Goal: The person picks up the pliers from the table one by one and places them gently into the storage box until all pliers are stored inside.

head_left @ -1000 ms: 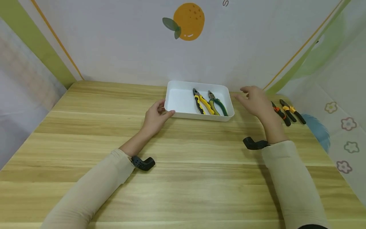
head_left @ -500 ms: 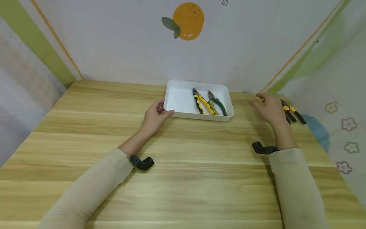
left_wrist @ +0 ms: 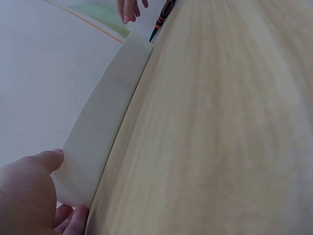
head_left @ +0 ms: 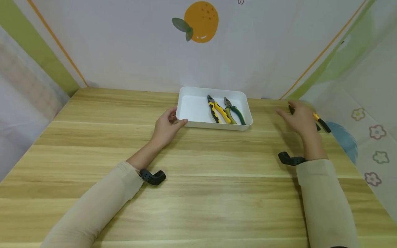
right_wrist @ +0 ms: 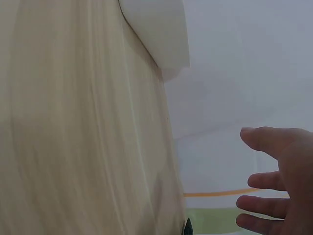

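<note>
My left hand (head_left: 165, 127) grips the near left corner of a white tray (head_left: 192, 106), its thumb on the front wall and fingers around the side. In the tray lie yellow-and-black pliers (head_left: 219, 111) and green-handled pliers (head_left: 235, 112), side by side. My right hand (head_left: 301, 120) hovers, fingers spread and holding nothing, over tools at the table's right. It mostly covers them; the yellow-and-black handle of one pair of pliers (head_left: 322, 123) shows beyond it. The left wrist view shows a red-and-black handled tool (left_wrist: 164, 17). A dark tip (right_wrist: 188, 228) shows low in the right wrist view.
The wooden table (head_left: 211, 179) meets a white printed cloth (head_left: 133, 48) just behind the tray. More cloth (head_left: 375, 148) hangs along the right edge. Each wrist bears a black camera mount (head_left: 153, 177).
My right hand has moved right, away from the tray's side, and now covers most of the tools there. The left hand stays on the tray corner.
</note>
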Motion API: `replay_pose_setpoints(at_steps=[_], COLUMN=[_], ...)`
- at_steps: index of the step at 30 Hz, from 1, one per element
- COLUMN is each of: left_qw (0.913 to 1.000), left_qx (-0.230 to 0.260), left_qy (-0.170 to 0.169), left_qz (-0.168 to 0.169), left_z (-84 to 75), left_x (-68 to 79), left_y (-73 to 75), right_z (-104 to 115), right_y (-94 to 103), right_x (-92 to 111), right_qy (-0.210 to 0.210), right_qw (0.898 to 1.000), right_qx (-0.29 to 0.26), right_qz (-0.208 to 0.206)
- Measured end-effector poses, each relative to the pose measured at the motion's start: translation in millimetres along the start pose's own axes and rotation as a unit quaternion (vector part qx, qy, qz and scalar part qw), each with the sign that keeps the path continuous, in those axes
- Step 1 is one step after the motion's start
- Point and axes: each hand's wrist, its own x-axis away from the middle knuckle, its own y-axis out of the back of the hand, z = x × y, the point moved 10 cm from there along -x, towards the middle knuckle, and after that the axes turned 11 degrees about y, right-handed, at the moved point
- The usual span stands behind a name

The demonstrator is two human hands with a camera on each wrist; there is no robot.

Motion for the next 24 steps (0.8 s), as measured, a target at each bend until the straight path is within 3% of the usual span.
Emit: replay_pose_setpoints(at_steps=[8,16,24], left_qw=[0.9998,1.0000,1.0000], left_qx=[-0.012,-0.002,-0.005], left_qy=[0.000,-0.009,-0.005], left_qz=[-0.014,0.001,-0.003], left_z=[5.5,1.3,0.9], left_x=[0.1,-2.4,-1.5], left_y=[5.3,-0.1,0.2], right_z=[-20,-43,-61], right_y=[0.6,0.1,-5.6], right_x=[0,13,20], right_qy=[-0.026,-0.076,-0.117], right_qw=[1.000,0.994,0.990], right_qx=[0.001,0.074,0.080], right_qz=[0.012,0.011,0.026])
